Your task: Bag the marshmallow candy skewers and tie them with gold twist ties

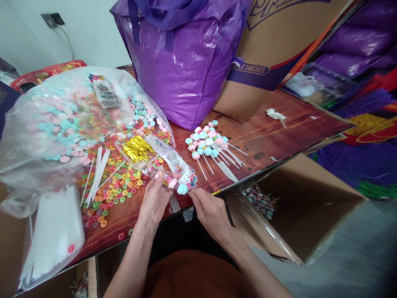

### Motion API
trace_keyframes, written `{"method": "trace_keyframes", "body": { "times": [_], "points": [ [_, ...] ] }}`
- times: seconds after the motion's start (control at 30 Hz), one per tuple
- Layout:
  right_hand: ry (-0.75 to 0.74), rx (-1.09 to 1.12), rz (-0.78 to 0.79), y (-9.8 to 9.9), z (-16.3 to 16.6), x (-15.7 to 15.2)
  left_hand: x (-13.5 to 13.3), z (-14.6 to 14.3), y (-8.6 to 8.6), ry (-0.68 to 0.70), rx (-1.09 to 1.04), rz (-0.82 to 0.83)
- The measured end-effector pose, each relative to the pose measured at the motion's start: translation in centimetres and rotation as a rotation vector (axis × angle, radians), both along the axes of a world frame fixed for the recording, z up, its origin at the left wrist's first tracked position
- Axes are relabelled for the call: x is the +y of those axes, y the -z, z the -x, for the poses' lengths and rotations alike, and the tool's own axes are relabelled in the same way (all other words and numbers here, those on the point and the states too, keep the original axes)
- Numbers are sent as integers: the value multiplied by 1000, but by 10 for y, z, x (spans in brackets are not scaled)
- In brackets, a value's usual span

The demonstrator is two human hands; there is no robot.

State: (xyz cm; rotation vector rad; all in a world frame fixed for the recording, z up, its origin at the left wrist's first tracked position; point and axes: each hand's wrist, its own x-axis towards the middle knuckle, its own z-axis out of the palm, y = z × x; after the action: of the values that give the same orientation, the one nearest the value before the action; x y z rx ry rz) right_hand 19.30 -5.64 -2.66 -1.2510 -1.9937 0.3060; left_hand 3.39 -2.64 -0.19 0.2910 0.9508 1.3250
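Note:
My left hand (156, 198) is closed on a candy skewer (176, 183) with pink and blue sweets, held at the table's near edge. My right hand (208, 207) pinches the white stick end of that skewer, just right of the blue sweet. Right behind my hands lies a clear packet of gold twist ties (138, 148) and a strip of small printed bags (178, 163). A pile of finished skewers (208, 141) lies to the right on the wooden table (273, 136). Loose white sticks (98, 173) rest on scattered coloured ring candies (119, 184).
A big clear bag of pastel sweets (58, 120) fills the left. A packet of white sticks (52, 231) lies at the near left. A purple bag (182, 58) and a cardboard box (279, 37) stand behind. An open carton (297, 207) sits below the table's right edge.

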Motion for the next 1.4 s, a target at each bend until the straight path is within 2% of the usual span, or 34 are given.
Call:
{"method": "trace_keyframes", "body": {
  "times": [0.17, 0.3, 0.4, 0.57, 0.67, 0.8, 0.9, 1.07, 1.2, 1.4],
  "points": [
    [-36, -35, -108, 0, 13, -7, -3, -8, -1, -31, -6, 7],
    [-29, 13, -130, 0, 24, -14, -2, -6, -1, -28, -2, 24],
    [-17, 3, -149, 1, 29, -20, 0, -5, 0, -91, -6, 2],
    [0, -44, -266, 3, 34, -25, -1, -12, 4, -163, 26, -58],
    [-32, -72, -288, 4, 34, -22, -3, -14, 7, -147, 36, -55],
    [-42, -93, -294, 5, 29, -14, -4, -11, 8, -47, 32, -42],
    [-27, -59, -268, 6, 28, -7, -5, -13, 7, 23, 4, -52],
    [86, 101, -146, 6, 37, 0, -11, -20, 9, 81, -56, -81],
    [80, 179, -29, 2, 37, -1, -8, -11, 9, 126, -65, -66],
    [40, 182, -27, 3, 25, -3, 0, 5, 7, 15, 16, 5]
  ]
}}
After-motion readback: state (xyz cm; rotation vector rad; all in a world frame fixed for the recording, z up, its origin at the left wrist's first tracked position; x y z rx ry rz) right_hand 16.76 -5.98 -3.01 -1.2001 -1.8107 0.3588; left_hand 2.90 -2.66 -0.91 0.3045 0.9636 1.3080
